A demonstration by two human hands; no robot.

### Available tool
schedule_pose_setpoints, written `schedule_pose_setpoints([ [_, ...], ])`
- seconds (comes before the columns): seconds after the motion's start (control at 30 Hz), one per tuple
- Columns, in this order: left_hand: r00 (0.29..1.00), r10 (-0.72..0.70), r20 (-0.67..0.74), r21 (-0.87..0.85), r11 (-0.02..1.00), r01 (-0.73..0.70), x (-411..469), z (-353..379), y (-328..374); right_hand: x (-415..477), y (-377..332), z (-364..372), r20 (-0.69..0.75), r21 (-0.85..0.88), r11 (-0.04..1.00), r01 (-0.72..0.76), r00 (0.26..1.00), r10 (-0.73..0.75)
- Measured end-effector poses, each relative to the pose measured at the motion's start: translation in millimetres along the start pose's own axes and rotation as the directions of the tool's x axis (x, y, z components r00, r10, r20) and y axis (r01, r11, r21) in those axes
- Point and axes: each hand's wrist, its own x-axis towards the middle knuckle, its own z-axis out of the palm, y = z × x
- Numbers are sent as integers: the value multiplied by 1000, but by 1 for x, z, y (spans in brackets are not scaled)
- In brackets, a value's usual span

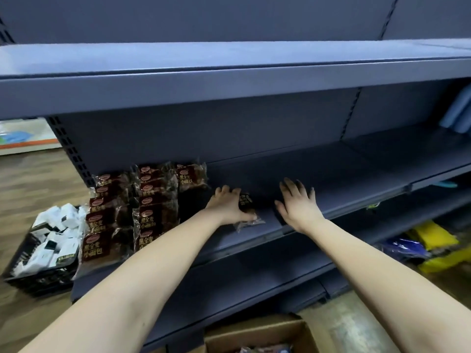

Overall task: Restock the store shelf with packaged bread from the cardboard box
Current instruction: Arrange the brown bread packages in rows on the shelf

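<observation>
The bare left forearm (142, 258) and bare right forearm (377, 261) are uncovered from the frame's bottom edge to the wrists. They are slim and smooth, and the wide lens broadens them near the camera. The bare left hand (228, 208) and bare right hand (299, 205) have slender fingers. The right hand's fingertips (286, 185) lie in shadow, and the nails are too blurred to tell.

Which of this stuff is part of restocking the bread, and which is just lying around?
Job: shelf, stacked bread, loose pack held by left hand, box.
Lying about: crate, white packets, blue rolls, yellow bags.
</observation>
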Motion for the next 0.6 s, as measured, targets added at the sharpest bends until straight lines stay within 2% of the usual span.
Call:
schedule_pose_setpoints([
  [0.1,997,-52,-63,-92,995,46,3,0,1,-3,-4,-3,-73,26,997,69,995,-67],
  [0.23,961,-220,-166,-463,878,121,8,-1,-1,0,-18,-4,-264,72,970,231,942,-205],
  [0.3,959,-248,-140,-523,840,141,8,-4,-2,0,-31,-10,-179,91,960,264,953,-245],
  [0.37,960,-255,-119,-558,817,148,7,-5,-4,-1,-42,-10,-16,118,966,228,974,-228],
  [0.43,965,-244,-93,-591,794,143,2,-7,-8,-2,-54,-5,62,149,972,182,979,-193],
  [0.6,982,-178,-60,-640,762,99,-7,-17,-23,2,-73,0,31,252,962,103,993,-114],
])
